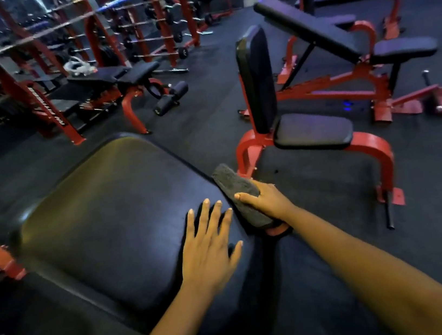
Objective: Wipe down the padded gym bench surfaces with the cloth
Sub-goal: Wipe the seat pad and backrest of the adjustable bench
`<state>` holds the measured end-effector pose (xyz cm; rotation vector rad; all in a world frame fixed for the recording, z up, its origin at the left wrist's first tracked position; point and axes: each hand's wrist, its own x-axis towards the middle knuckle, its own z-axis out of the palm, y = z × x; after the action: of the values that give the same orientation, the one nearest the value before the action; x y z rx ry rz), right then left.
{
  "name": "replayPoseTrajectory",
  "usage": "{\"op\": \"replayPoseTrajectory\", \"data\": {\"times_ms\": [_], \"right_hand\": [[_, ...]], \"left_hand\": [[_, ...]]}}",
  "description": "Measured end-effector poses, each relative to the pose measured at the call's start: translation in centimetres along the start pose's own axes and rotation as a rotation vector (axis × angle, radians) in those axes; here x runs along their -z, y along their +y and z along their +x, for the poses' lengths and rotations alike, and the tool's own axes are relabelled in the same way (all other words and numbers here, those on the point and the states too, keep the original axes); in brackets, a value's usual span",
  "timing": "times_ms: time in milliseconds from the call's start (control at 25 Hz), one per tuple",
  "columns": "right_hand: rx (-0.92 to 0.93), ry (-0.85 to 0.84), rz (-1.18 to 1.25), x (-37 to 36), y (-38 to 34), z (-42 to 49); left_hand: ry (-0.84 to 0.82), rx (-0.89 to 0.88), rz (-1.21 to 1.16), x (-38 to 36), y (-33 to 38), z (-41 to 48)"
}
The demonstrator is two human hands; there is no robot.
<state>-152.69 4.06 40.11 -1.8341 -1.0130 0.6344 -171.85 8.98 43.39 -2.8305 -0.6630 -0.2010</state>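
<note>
A wide black padded bench pad (113, 219) fills the lower middle of the head view, on a red frame. My left hand (211, 248) lies flat on its right part, fingers spread and straight. My right hand (266, 202) grips a folded grey cloth (233, 184) against the pad's right side edge, thumb over the top and fingers wrapped round the far side. The cloth sticks out up and to the left past my fingers.
A red-framed seat with an upright black backrest (257, 77) and black seat pad (312, 130) stands just right of the cloth. Behind it is an incline bench (308, 27). Another bench (116, 77) and red racks with barbells (159, 19) line the far left. The floor is dark rubber.
</note>
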Motion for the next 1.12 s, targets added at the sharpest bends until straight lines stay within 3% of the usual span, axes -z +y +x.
{"op": "replayPoseTrajectory", "data": {"times_ms": [320,520,760,960,1120], "right_hand": [[-0.253,-0.018,-0.099,3.3,12.2,-8.6],[-0.385,0.037,-0.105,4.8,17.2,-13.7],[-0.511,0.149,-0.099,5.7,23.5,-18.3],[-0.667,0.197,-0.086,6.6,28.2,-21.3],[-0.779,0.255,-0.055,6.8,32.1,-24.7]], "left_hand": [[-0.261,-0.314,0.01,-5.8,10.3,-2.3],[-0.184,-0.35,0.047,-7.2,11.4,-2.7],[-0.219,-0.342,-0.045,-7.7,13.2,-3.4],[-0.354,-0.56,-0.082,-11.0,20.0,-4.3],[-0.373,-0.721,0.039,-13.2,23.4,-3.8]]}}
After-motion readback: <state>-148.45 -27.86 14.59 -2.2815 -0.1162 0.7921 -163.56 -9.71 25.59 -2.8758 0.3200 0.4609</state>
